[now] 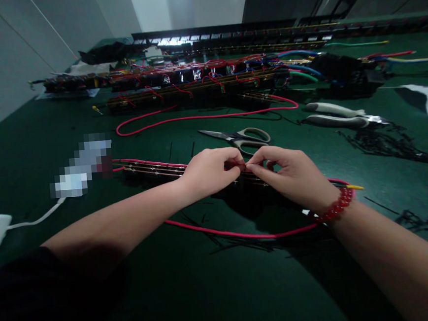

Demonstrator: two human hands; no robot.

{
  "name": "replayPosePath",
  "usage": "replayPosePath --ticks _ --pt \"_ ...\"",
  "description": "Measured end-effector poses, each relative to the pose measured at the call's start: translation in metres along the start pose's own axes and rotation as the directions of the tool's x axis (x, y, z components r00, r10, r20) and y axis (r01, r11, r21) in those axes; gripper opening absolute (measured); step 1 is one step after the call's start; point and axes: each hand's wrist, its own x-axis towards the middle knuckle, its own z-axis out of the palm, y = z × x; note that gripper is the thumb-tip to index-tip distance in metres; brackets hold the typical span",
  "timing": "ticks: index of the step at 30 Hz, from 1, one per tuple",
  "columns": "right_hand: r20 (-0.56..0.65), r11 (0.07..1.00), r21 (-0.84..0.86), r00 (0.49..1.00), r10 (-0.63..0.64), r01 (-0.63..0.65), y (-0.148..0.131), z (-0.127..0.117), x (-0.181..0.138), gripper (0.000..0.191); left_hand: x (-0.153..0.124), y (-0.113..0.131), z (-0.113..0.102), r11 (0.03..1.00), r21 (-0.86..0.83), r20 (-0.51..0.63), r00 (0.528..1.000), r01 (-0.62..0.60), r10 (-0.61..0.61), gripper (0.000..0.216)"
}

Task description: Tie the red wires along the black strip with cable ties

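Note:
My left hand [214, 169] and my right hand [287, 172] meet fingertip to fingertip over a long bar-like assembly [151, 170] with thin metal rods. Both are closed in a pinch; what lies between the fingertips is too small to make out. A red bead bracelet [338, 207] circles my right wrist. From the assembly's left end comes a red cable, and a red cable loop [238, 235] curves below my hands. Just beyond them lie scissors [242, 138] with grey handles. My hands cover the middle of the assembly.
Pliers [334, 114] lie at the right beside black cable tie scraps [394, 146]. Wired assemblies [193, 88] stretch across the back, with a red cable [196, 117] before them. A blurred-out object [83, 166] with a white cord [37, 221] sits left on the green table [194, 290].

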Motion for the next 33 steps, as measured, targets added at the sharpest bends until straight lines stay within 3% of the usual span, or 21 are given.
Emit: replayPosePath --ticks 24,33 --pt "-0.045 0.996 0.071 0.997 0.057 -0.054 0.0013 -0.0013 -0.0002 0.014 0.0008 0.0016 -0.0033 0.999 0.039 0.042 0.999 0.020 -0.021 0.019" --pt "-0.001 0.999 0.044 1.000 0.018 -0.018 0.0011 0.0007 0.0013 0.010 0.0004 0.0028 -0.0027 0.996 0.083 0.038 0.999 0.016 -0.019 0.018"
